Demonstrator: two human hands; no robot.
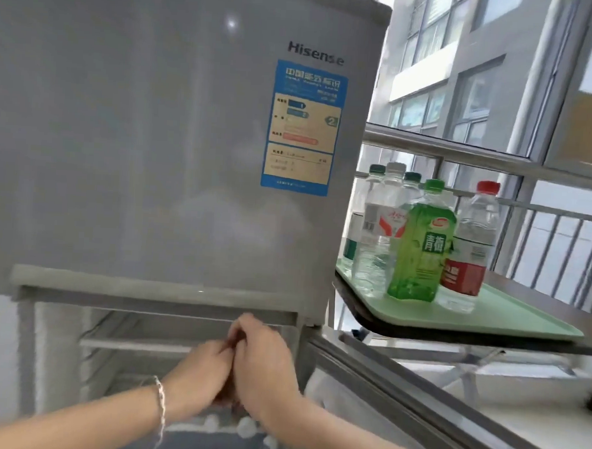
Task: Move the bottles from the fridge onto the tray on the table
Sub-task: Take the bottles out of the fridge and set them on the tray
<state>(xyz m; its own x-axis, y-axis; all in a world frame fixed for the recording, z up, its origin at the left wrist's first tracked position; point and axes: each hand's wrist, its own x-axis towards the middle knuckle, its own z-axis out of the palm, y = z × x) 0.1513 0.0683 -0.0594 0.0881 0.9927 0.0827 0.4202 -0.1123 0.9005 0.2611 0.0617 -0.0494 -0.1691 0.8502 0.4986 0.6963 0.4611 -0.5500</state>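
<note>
A grey fridge [155, 131] is seen, marked "Hisense", with one blue energy label [303, 127] bearing Chinese writing and a large "2". Its upper door is closed; the lower compartment is open. In front of that opening, the left hand [205, 367] and right hand [263, 360] are pressed together with fingers curled; whether anything is grasped cannot be told. One bracelet [158, 399] is worn on the left wrist. To the right, five bottles [372, 249] are counted upright on one pale green tray [523, 318] on the table [487, 340]: two dark-green-capped, one white-capped, one red-capped, and one green bottle [420, 251] labelled "青梅".
</note>
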